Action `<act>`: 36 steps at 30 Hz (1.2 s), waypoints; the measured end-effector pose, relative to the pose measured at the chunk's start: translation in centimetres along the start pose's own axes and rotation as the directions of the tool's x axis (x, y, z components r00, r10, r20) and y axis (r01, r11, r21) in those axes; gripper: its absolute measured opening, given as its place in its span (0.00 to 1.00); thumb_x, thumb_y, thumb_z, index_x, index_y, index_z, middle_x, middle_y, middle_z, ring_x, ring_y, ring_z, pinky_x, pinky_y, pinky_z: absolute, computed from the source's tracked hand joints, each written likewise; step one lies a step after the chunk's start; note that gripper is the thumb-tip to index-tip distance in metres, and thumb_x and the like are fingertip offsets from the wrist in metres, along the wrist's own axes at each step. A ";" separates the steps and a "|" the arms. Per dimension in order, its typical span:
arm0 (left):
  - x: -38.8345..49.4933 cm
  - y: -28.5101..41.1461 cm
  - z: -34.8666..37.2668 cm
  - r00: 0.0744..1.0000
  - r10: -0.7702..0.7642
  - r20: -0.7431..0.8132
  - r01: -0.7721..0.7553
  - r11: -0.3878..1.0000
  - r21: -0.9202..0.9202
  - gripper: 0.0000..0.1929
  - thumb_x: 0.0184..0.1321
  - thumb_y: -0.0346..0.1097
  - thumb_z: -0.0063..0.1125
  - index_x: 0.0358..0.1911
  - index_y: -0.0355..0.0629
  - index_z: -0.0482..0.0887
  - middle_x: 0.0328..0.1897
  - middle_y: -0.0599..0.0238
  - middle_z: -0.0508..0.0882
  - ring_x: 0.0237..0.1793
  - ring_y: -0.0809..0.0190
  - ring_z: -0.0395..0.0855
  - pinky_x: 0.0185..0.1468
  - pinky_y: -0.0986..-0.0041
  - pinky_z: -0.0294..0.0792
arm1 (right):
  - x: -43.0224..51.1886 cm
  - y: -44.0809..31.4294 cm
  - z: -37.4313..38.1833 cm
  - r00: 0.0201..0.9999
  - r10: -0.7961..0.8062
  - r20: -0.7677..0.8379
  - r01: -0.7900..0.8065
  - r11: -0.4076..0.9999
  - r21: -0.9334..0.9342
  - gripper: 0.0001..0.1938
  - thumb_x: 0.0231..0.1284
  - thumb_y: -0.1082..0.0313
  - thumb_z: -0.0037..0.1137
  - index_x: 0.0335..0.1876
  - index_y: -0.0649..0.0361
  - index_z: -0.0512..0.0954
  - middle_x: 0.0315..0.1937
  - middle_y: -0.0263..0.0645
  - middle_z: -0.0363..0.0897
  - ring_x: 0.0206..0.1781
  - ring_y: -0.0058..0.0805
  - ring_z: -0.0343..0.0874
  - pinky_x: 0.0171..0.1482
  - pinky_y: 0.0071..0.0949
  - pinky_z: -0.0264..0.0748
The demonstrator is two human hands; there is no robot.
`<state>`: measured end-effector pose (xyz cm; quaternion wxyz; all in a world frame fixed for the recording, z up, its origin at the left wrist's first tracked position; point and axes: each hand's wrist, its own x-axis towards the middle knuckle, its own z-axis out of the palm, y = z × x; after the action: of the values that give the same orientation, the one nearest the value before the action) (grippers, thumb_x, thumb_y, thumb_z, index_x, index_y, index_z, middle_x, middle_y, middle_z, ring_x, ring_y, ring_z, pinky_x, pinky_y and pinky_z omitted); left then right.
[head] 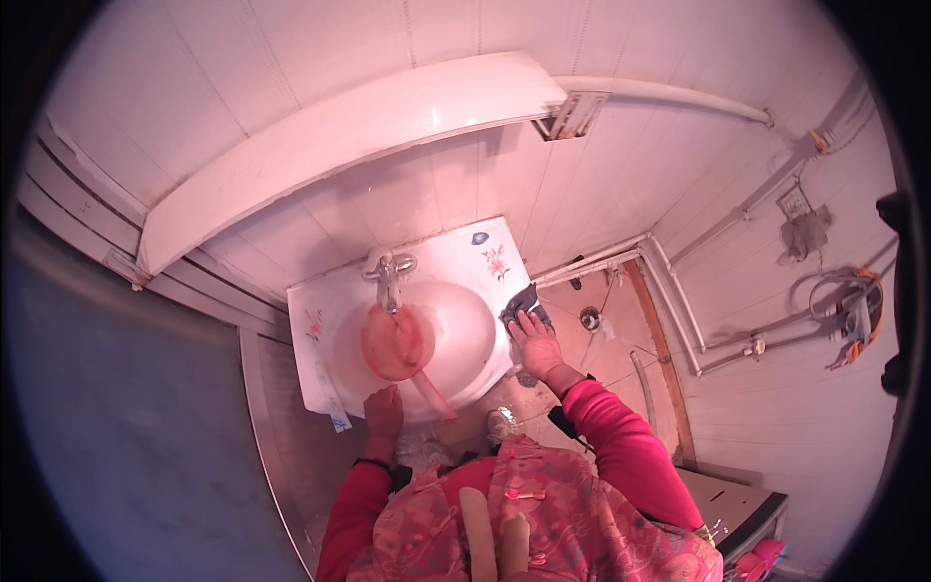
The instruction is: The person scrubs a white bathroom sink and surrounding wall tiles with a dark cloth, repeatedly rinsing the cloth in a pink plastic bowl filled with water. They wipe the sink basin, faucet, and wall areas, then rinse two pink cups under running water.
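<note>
My right hand (537,345) presses a dark cloth (521,303) against the right rim of a white ceramic washbasin (502,274) with printed flowers. The fingers lie spread over the cloth. At the basin's front rim rests my left hand (385,412), its fingers curled; whether it holds anything is hidden. Inside the bowl sits a translucent reddish plastic dipper (385,348), its handle (434,396) reaching over the front rim. Above the dipper stands a chrome faucet (390,280). A strip with blue print (335,412) hangs over the front left rim.
A long white shelf (349,116) juts from the wall above the basin. White pipes (676,291) run along the right wall, near a bundle of hose and cable (858,316). A floor drain (590,319) lies right of the basin. A cabinet (734,502) stands at lower right.
</note>
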<state>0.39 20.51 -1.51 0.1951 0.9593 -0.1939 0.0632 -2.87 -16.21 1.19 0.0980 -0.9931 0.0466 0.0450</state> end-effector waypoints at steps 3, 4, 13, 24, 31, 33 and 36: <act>0.3 0.5 0.7 0.994 -0.038 0.099 0.022 0.988 0.156 0.11 0.59 0.38 0.49 0.24 0.44 0.81 0.23 0.55 0.81 0.26 0.47 0.80 0.35 0.53 0.70 | 2.4 1.5 0.2 0.998 -0.063 0.020 0.063 0.998 0.033 0.24 0.61 0.59 0.48 0.66 0.43 0.68 0.72 0.39 0.56 0.73 0.44 0.55 0.67 0.51 0.58; 0.4 0.7 0.9 0.994 -0.045 0.103 0.021 0.976 0.219 0.12 0.59 0.39 0.49 0.22 0.44 0.80 0.21 0.56 0.81 0.24 0.47 0.80 0.34 0.54 0.70 | 3.6 1.7 0.1 0.997 -0.080 -0.021 0.080 0.996 0.043 0.23 0.61 0.60 0.48 0.64 0.43 0.70 0.71 0.39 0.58 0.73 0.43 0.57 0.67 0.50 0.59; 1.2 0.6 0.8 0.964 -0.054 0.260 0.000 0.979 0.204 0.10 0.56 0.36 0.48 0.22 0.46 0.80 0.20 0.58 0.81 0.24 0.50 0.80 0.34 0.54 0.69 | 19.7 0.1 -1.0 0.976 -0.201 -0.090 0.205 0.978 0.035 0.23 0.61 0.65 0.48 0.64 0.41 0.71 0.71 0.38 0.59 0.72 0.44 0.58 0.68 0.49 0.58; 0.9 0.8 0.9 0.997 -0.018 0.078 0.011 0.996 0.083 0.06 0.54 0.35 0.53 0.26 0.43 0.81 0.23 0.55 0.81 0.28 0.47 0.79 0.36 0.54 0.68 | 18.8 5.0 1.9 0.937 0.058 -0.345 0.044 0.959 0.279 0.24 0.54 0.67 0.56 0.60 0.39 0.74 0.69 0.41 0.62 0.69 0.42 0.63 0.66 0.38 0.66; 0.5 0.4 0.7 0.975 -0.062 0.213 0.039 0.993 0.111 0.07 0.55 0.36 0.51 0.27 0.43 0.81 0.24 0.55 0.81 0.27 0.47 0.79 0.36 0.54 0.68 | 6.2 5.4 4.0 0.919 0.200 -0.340 -0.011 0.875 0.485 0.19 0.58 0.72 0.51 0.54 0.42 0.79 0.63 0.53 0.67 0.58 0.51 0.73 0.58 0.37 0.73; 0.5 0.5 0.6 0.996 -0.005 0.090 0.000 0.999 0.053 0.08 0.56 0.39 0.51 0.28 0.43 0.81 0.23 0.57 0.81 0.28 0.48 0.80 0.37 0.53 0.68 | 2.8 5.3 3.4 0.940 0.167 -0.297 -0.015 0.891 0.454 0.20 0.60 0.71 0.50 0.58 0.43 0.77 0.65 0.52 0.65 0.57 0.51 0.73 0.59 0.36 0.72; 0.6 0.6 -0.1 0.975 -0.106 0.197 0.102 0.994 0.032 0.11 0.54 0.41 0.54 0.35 0.44 0.82 0.31 0.58 0.83 0.33 0.49 0.80 0.41 0.54 0.68 | -0.3 4.2 2.7 0.980 0.122 -0.155 -0.080 0.963 0.257 0.26 0.57 0.76 0.48 0.61 0.41 0.74 0.69 0.47 0.61 0.62 0.51 0.69 0.60 0.38 0.71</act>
<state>0.68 19.85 -1.07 0.1676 0.9717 -0.1612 -0.0411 -3.80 -19.79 -2.22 0.2152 -0.9694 0.1107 -0.0409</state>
